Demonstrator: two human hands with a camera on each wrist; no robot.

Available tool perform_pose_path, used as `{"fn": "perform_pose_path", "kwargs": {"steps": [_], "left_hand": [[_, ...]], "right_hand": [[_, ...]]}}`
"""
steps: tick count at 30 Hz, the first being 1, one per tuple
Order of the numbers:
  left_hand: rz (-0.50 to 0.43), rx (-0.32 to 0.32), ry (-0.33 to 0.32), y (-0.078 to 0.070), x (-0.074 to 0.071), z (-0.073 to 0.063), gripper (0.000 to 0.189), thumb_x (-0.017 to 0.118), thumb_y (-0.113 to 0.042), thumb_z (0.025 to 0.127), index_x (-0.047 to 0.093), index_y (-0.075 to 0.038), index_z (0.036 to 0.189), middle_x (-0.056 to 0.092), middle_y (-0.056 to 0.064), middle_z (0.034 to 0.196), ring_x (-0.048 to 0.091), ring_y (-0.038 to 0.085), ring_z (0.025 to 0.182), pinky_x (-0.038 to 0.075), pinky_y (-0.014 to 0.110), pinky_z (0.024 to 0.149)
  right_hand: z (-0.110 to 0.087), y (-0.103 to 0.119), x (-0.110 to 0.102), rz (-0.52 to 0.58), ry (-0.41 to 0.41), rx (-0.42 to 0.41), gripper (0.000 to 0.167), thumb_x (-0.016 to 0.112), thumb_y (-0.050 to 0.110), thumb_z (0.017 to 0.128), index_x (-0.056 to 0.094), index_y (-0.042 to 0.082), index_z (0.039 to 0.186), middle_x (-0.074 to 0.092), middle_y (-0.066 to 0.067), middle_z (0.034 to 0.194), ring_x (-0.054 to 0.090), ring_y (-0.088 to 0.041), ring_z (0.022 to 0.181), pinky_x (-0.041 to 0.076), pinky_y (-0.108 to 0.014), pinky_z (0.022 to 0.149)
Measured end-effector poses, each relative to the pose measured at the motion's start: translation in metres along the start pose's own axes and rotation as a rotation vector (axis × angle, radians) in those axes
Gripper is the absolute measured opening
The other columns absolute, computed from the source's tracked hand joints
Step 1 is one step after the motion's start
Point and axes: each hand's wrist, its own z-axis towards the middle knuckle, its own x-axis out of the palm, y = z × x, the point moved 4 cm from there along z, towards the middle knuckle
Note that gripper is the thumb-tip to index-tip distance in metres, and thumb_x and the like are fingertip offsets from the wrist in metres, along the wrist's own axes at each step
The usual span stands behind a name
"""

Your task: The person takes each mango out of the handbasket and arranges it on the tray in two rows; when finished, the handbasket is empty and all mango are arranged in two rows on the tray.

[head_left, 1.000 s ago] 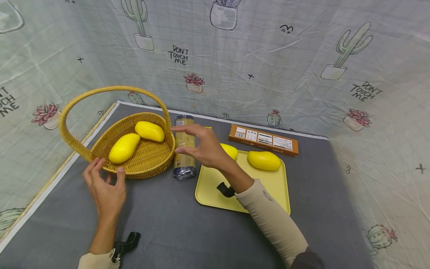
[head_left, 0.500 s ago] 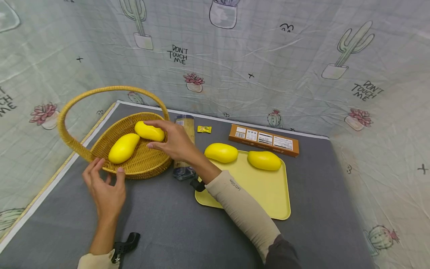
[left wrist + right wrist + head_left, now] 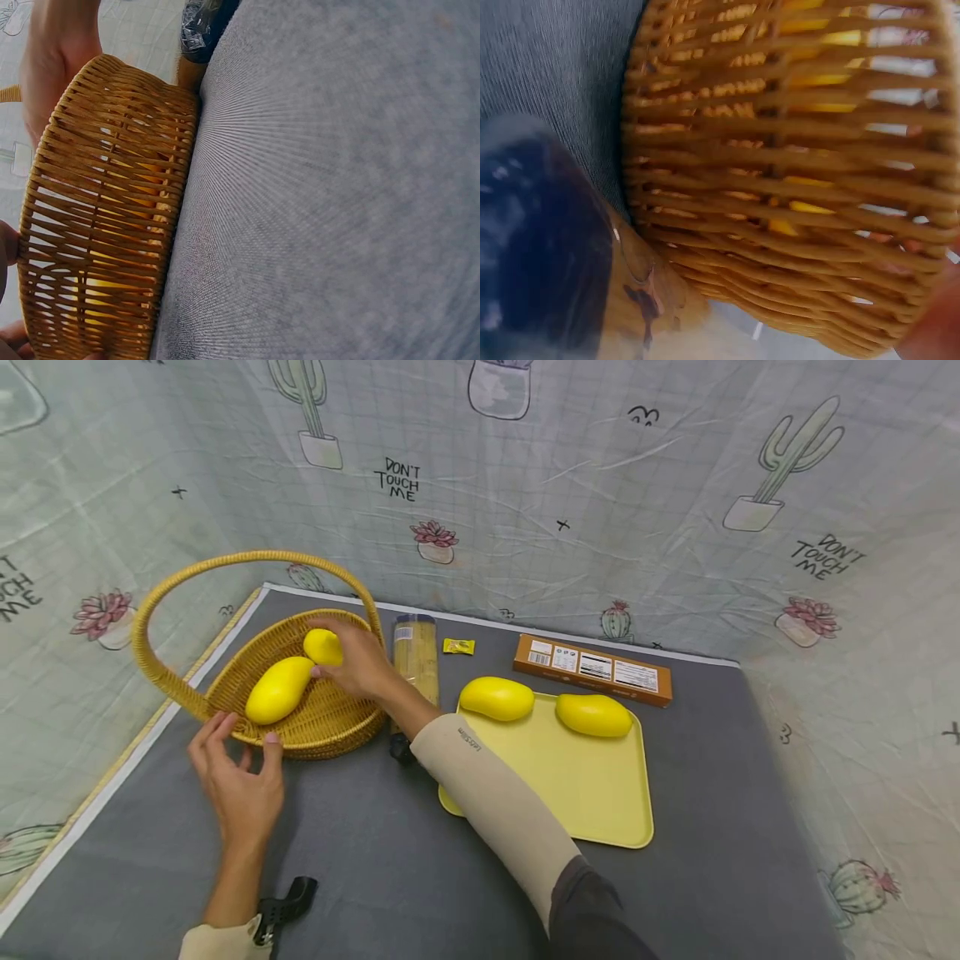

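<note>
Two yellow mangoes lie in the oval wicker basket [image 3: 330,743] at the left of the table in the head view. My left hand [image 3: 243,789] holds the near rim, with its thumb and fingers on the wicker. Inside the basket, my right hand [image 3: 356,660] has its thumb and fingers around the far mango [image 3: 322,646], hiding part of it. The other mango [image 3: 279,692] rests nearer the left hand. Through the weave of the basket wall [image 3: 112,195], yellow patches show in the left wrist view. The right wrist view shows the basket wall [image 3: 780,165] close up.
A clear pack of long pale sticks or noodles [image 3: 417,647] lies beside the basket, partly behind the right wrist. Two more mangoes [image 3: 497,699] sit on a yellow tray [image 3: 570,793]. Behind are a small yellow packet [image 3: 458,647] and a long brown box [image 3: 592,670].
My right hand has moved left from above the pack into the basket, and its fingers have come round the far mango. The left hand has stayed at the rim.
</note>
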Motion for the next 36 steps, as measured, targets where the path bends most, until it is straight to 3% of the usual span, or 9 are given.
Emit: {"fn": "perform_pose_path", "kwargs": {"steps": [12,23,29,36], "left_hand": [[0.004,-0.009,-0.001,-0.001,0.002,-0.002,0.056,0.067,-0.024,0.101,0.051,-0.003,0.151,0.036,-0.003,0.163,0.039,0.016,0.149,0.048,0.057,0.115],[0.0,-0.001,-0.014,-0.001,0.0,0.0,0.057,0.067,-0.022,0.101,0.051,-0.004,0.152,0.035,-0.002,0.163,0.039,0.015,0.15,0.049,0.05,0.115],[-0.004,-0.009,-0.006,-0.001,-0.001,-0.001,0.057,0.067,-0.022,0.101,0.05,-0.005,0.153,0.034,-0.001,0.164,0.039,0.016,0.15,0.048,0.052,0.116],[0.005,-0.004,-0.001,0.0,0.0,-0.003,0.057,0.067,-0.023,0.102,0.05,-0.006,0.153,0.034,0.004,0.165,0.038,0.016,0.151,0.049,0.05,0.116]], "right_hand": [[0.022,-0.014,0.015,-0.134,0.054,0.101,0.07,0.076,0.024,0.1,0.044,0.024,0.163,0.046,0.007,0.166,0.041,-0.011,0.154,0.035,-0.024,0.124],[0.013,-0.004,0.015,-0.366,0.088,0.028,0.053,0.077,0.021,0.099,0.061,0.016,0.15,0.049,-0.001,0.165,0.047,-0.019,0.152,0.034,-0.027,0.126],[0.007,-0.003,0.015,-0.373,0.101,0.051,0.055,0.08,0.024,0.097,0.063,0.022,0.149,0.063,0.005,0.151,0.059,-0.017,0.137,0.047,-0.026,0.113],[0.001,-0.005,0.015,-0.395,0.079,0.032,0.056,0.082,0.026,0.095,0.063,0.023,0.148,0.065,0.006,0.148,0.062,-0.015,0.132,0.05,-0.026,0.109]]}}
